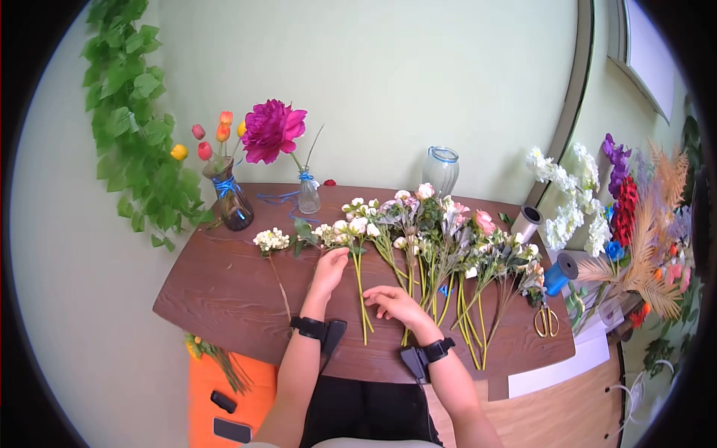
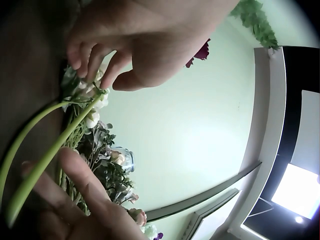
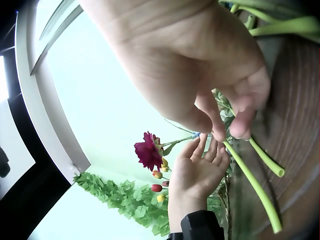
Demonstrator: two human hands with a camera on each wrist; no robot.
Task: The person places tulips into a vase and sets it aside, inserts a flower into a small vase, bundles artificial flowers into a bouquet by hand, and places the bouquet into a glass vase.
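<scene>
A spray of white flowers [image 1: 358,226] lies on the brown table, its two bare green stems [image 1: 362,299] pointing toward the person. My left hand [image 1: 328,272] is left of the stems, just below the blossoms, fingers loosely bent. In the left wrist view, its fingertips overlap the leafy top of a thick green stem [image 2: 55,146]. To the right of the same stems is my right hand [image 1: 394,305], with relaxed, slightly bent fingers. Seen from the right wrist, its fingertips are right by the cut stems [image 3: 255,185]. Neither hand shows a stem gripped.
Several pink and white flower stems [image 1: 426,239] spread rightward, with gold-handled scissors [image 1: 546,321] at the right end. Behind stand a tulip vase [image 1: 233,201], a small peony vase [image 1: 308,196] and a glass jar [image 1: 441,173]. Ribbon spools [image 1: 560,273] sit at the right edge.
</scene>
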